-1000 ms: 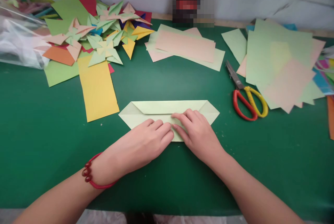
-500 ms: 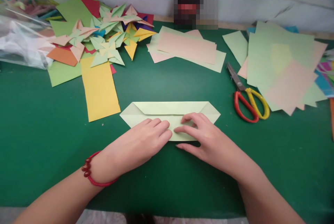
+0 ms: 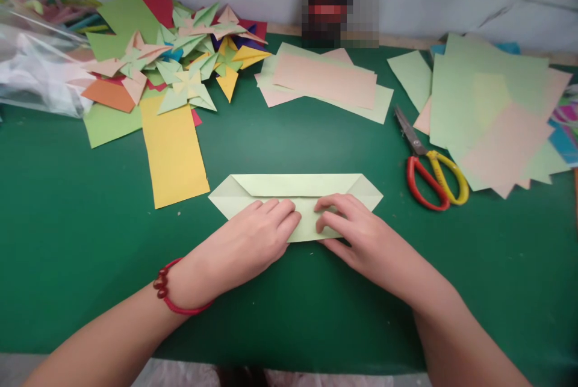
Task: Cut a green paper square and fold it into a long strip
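A pale green sheet of paper [image 3: 293,185] lies in front of me, its two ends folded to points and its far long edge folded over in a flap. My left hand [image 3: 255,233] holds the paper down left of the middle, fingers close together and curled on it; a red beaded bracelet [image 3: 185,310] circles that wrist. At the right half, my right hand [image 3: 352,227] has bent fingers over the paper and the thumb under its near edge, which is slightly raised there. The hands cover parts of the near edge.
Scissors [image 3: 424,155] with one red and one yellow handle lie to the right. Behind them is a stack of coloured paper [image 3: 456,92]. Pink and green strips [image 3: 325,77] lie at the back. To the left are a yellow sheet [image 3: 174,155] and folded paper shapes [image 3: 187,89].
My right thumb has moved under the near edge of the paper, which has risen a little. The right fingers have curled in more. My left hand has barely shifted.
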A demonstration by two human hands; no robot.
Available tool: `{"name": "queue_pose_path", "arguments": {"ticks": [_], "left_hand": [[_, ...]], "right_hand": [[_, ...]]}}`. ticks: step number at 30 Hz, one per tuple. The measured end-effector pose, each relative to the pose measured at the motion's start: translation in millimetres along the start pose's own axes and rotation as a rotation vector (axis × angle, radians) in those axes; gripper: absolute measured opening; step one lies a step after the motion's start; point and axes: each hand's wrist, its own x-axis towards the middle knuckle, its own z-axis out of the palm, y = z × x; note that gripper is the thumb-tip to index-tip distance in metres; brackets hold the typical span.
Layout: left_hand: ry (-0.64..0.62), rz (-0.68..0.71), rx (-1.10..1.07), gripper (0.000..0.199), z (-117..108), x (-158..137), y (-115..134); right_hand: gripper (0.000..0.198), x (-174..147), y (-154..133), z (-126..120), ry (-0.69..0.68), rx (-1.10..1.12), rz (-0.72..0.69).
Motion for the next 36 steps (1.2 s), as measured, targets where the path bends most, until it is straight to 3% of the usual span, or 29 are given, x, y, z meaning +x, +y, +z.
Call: {"name": "queue_pose_path", "arguments": {"ticks": [18, 25, 29, 36], "left_hand": [[0.052, 0.03, 0.001, 0.013, 4.5, -2.5, -2.8], [0.029, 0.024, -0.081, 0.018, -0.8, -2.9, -2.5], [0.02, 0.014, -0.094, 0.024, -1.5, -2.4, -1.2], [-0.028, -0.038, -0.06, 0.018, 0.1, -3.0, 2.6]], "right_hand": [[0.004, -1.8, -0.2, -0.1, -0.012, 0.025, 0.018], [0.007, -0.8, 0.4, -0.7, -0.004, 0.042, 0.007], [0.027, -0.3, 0.4, 0.8, 0.001, 0.023, 0.0], [0.008, 0.0, -2.0, -0.3, 0.022, 0.045, 0.018]]}}
